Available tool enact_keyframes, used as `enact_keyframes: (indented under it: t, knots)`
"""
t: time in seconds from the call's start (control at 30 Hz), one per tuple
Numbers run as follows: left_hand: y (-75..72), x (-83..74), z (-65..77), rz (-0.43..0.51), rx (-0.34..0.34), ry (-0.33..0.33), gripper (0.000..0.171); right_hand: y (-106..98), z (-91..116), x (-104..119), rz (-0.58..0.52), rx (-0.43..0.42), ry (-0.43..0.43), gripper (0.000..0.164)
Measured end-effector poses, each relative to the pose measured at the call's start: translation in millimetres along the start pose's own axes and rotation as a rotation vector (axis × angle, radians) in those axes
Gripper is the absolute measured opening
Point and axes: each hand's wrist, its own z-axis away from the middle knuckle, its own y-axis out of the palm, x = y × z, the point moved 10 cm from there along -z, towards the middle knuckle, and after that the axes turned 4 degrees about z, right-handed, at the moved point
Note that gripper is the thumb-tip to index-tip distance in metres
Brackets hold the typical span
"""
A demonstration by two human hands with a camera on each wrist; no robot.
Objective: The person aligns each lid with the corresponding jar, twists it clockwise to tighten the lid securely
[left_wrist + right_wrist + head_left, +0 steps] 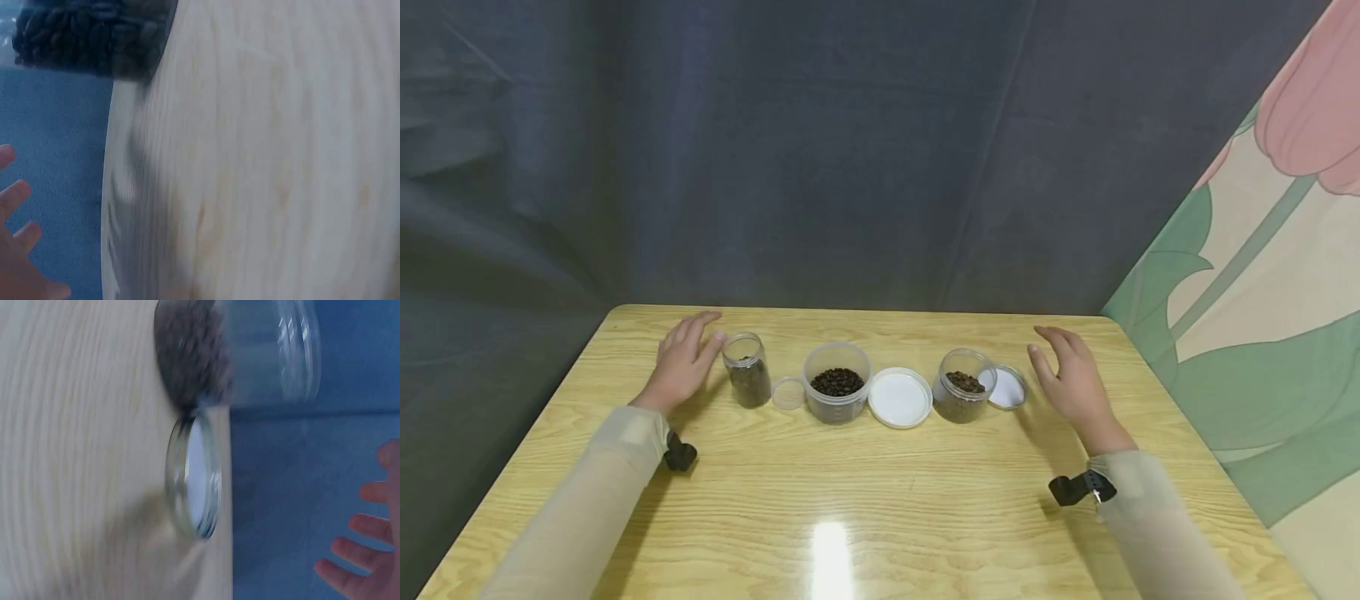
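Observation:
My left hand (680, 367) hovers at the left with relaxed fingers, its thumb tip close to the rim of a narrow clear jar (749, 382) of dark beans. On the right, my right hand (1072, 382) is held above the table, fingers loosely bent and holding nothing. Nearest to it lies a round lid with a white inside (1011, 388), leaning by a clear jar (957, 407) part filled with brown granules. Between the hands stands a wider clear tub (837, 410) of dark coffee beans. In the right wrist view the jar (194, 356) and lid (197, 475) appear sideways.
A small clear lid (788, 393) lies between the narrow jar and the tub. A larger white lid (900, 398) is flat between the tub and the right jar. The wooden table (910, 500) ends at a dark curtain (850, 167); a floral cloth (1285, 333) hangs at right.

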Motion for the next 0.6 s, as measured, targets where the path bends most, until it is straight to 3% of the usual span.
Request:
enact_keyframes:
  t: [0.33,0.6]
  knots:
    - [0.1,-10.9,5.6,0.240,-0.107,0.040,0.056,-1,-1,58,-0.083,-0.081,-0.119,0.039]
    - [5.1,-26.2,13.3,0.540,-0.069,0.063,0.064,5,-1,100,-0.119,-0.115,-0.223,0.040]
